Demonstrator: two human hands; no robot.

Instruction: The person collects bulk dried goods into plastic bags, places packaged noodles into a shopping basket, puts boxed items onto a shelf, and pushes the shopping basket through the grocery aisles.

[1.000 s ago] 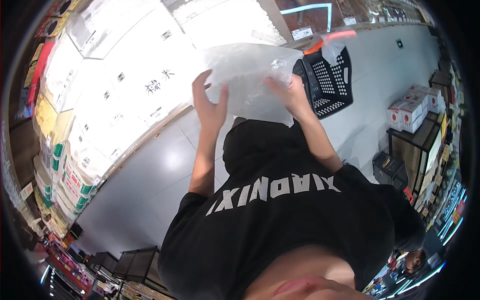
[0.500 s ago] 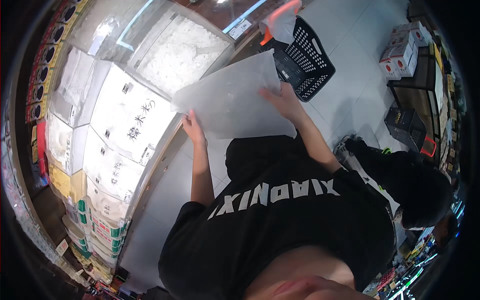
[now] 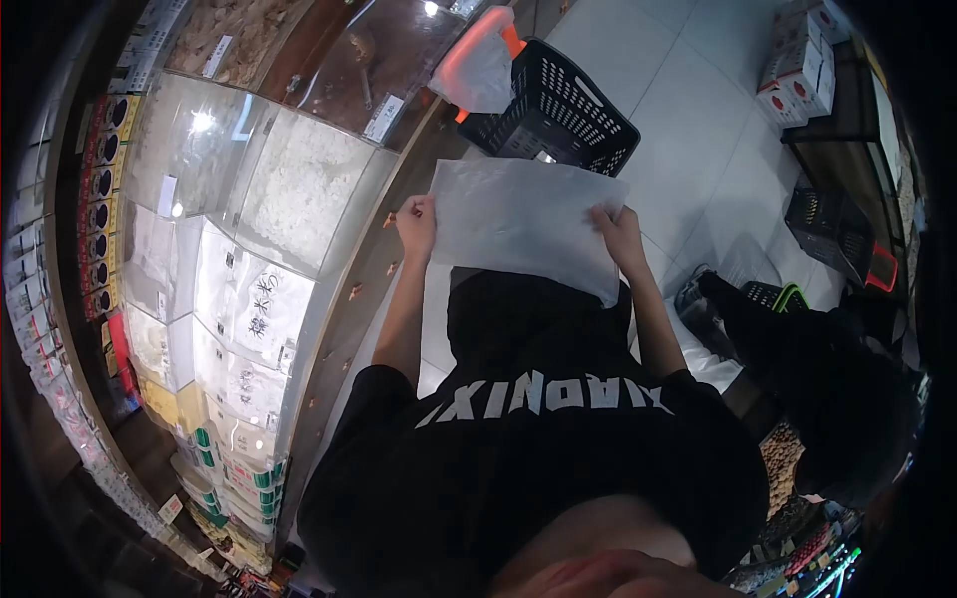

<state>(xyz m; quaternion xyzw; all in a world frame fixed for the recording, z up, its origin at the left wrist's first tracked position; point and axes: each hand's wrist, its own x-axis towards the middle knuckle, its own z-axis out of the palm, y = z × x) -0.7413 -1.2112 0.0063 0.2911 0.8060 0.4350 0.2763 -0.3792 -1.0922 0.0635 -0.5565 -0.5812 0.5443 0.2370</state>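
Note:
A translucent plastic bag [image 3: 523,214], flat and spread wide, hangs between my two hands in front of my body. My left hand [image 3: 417,221] pinches its left edge, fingers closed. At the right edge my right hand [image 3: 616,231] grips the same bag, with the thumb and fingers on the plastic. Just beyond the bag sits a black perforated basket [image 3: 578,110] on the floor, with an orange handle and a clear bag [image 3: 485,80] over its near left side.
Bins of white powder [image 3: 304,189] and packaged goods line the left. Stacked white boxes [image 3: 800,85] and another black basket [image 3: 827,231] stand at the right. A person in black [image 3: 837,379] is close by at the lower right.
The bag has been levelled and spread out, its left edge now in my left hand. The view has turned, so the shelves and basket appear shifted.

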